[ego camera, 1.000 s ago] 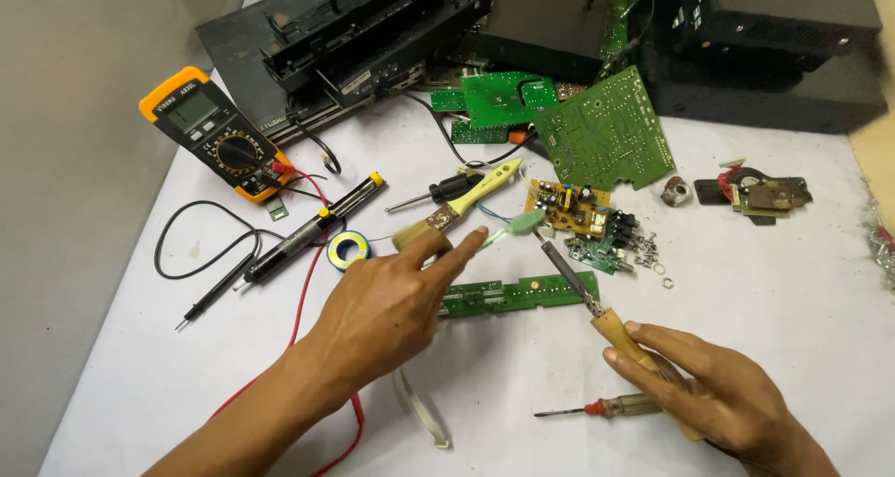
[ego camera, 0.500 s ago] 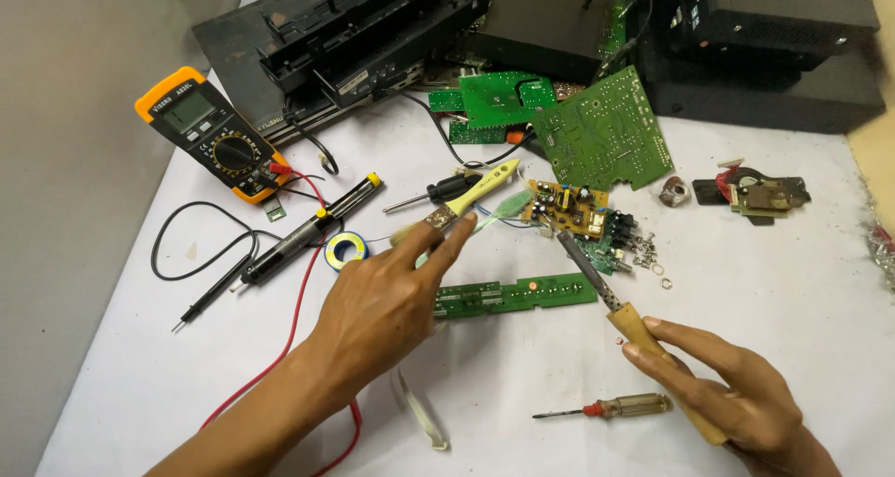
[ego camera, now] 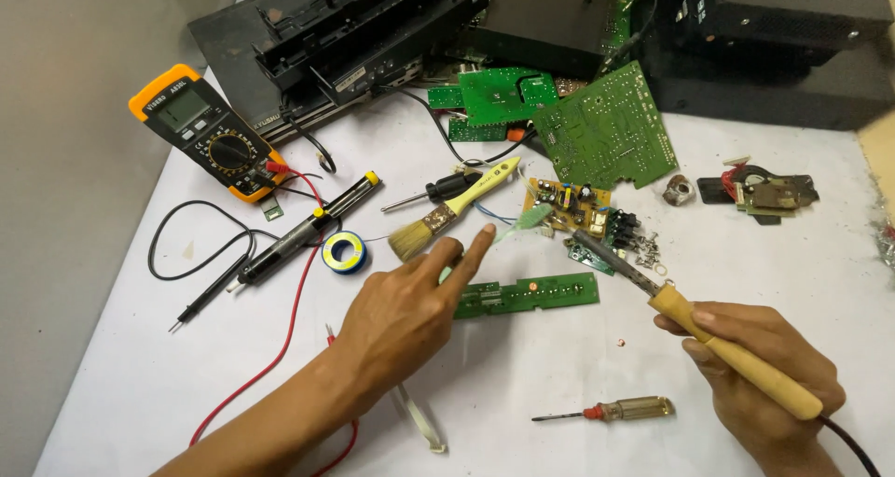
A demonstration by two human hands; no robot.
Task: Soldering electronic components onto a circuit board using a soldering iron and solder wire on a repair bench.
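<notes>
My left hand (ego camera: 410, 309) hovers over the white table with fingers apart and the index finger stretched toward a small yellow circuit board (ego camera: 569, 207). It holds nothing and sits beside the left end of a narrow green circuit strip (ego camera: 536, 293). My right hand (ego camera: 755, 370) grips the wooden handle of a soldering iron (ego camera: 709, 337). The iron's dark tip rests near the yellow board's lower edge. A yellow-handled paintbrush (ego camera: 447, 211) lies just beyond my left hand.
An orange multimeter (ego camera: 210, 132) with red and black leads lies at the left, by a desoldering pump (ego camera: 308, 230) and a solder spool (ego camera: 344, 251). Large green boards (ego camera: 611, 132) and dark dismantled equipment fill the back. A small screwdriver (ego camera: 611, 410) lies in front.
My left hand has drawn back to the left and down, away from the narrow strip. My right hand shifted slightly right, keeping the iron's tip near the yellow board.
</notes>
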